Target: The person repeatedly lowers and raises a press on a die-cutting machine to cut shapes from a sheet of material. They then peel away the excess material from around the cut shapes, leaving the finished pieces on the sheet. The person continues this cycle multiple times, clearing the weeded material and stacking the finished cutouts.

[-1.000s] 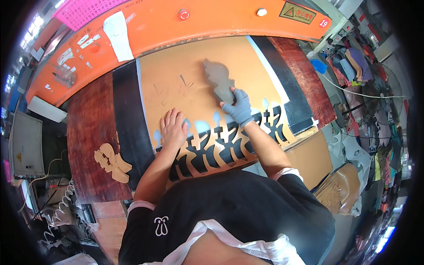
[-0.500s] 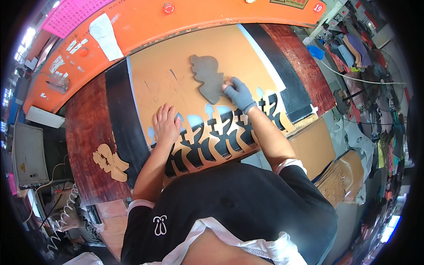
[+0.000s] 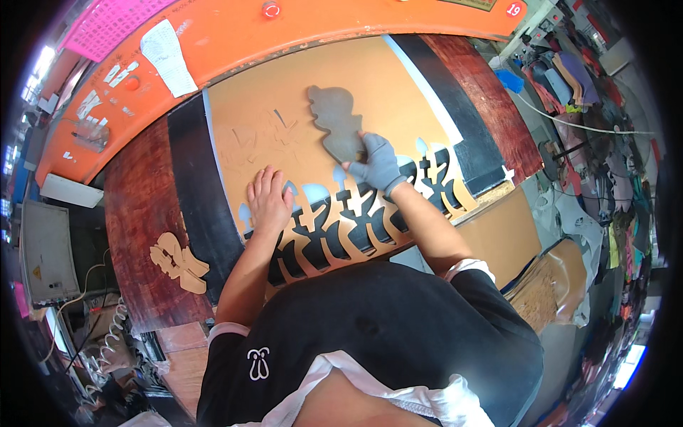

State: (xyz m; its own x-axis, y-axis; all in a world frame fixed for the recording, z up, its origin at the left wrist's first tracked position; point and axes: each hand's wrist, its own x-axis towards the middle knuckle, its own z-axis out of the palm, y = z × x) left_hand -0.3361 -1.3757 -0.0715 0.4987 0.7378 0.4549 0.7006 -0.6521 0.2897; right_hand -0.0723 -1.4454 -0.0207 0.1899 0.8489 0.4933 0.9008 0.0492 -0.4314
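Observation:
A grey cutting die [image 3: 336,117] with a wavy outline lies on a tan sheet [image 3: 263,85], which looks like leather or a similar material. At its lower right end, my right hand [image 3: 378,165] in a grey glove with bare fingertips grips it, thumb on the near side and fingers on the right edge. My left hand [image 3: 269,199], bare, rests flat on the sheet with fingers stretched out, left of a row of cut-out openings [image 3: 348,220]. Through these openings the black surface and pale blue patches show. Thin slits mark the sheet beyond my left hand.
An orange machine beam [image 3: 235,43] with a red button [image 3: 271,9] spans the far side. Several cut tan pieces [image 3: 178,262] are stacked on the reddish-brown board [image 3: 139,206] at left. Another tan sheet [image 3: 501,228] lies at lower right. Colourful scraps [image 3: 569,78] hang at far right.
My right hand has shifted toward me and left, from the die's right side to around its lower end. The die has turned or slid slightly. My left hand stays put.

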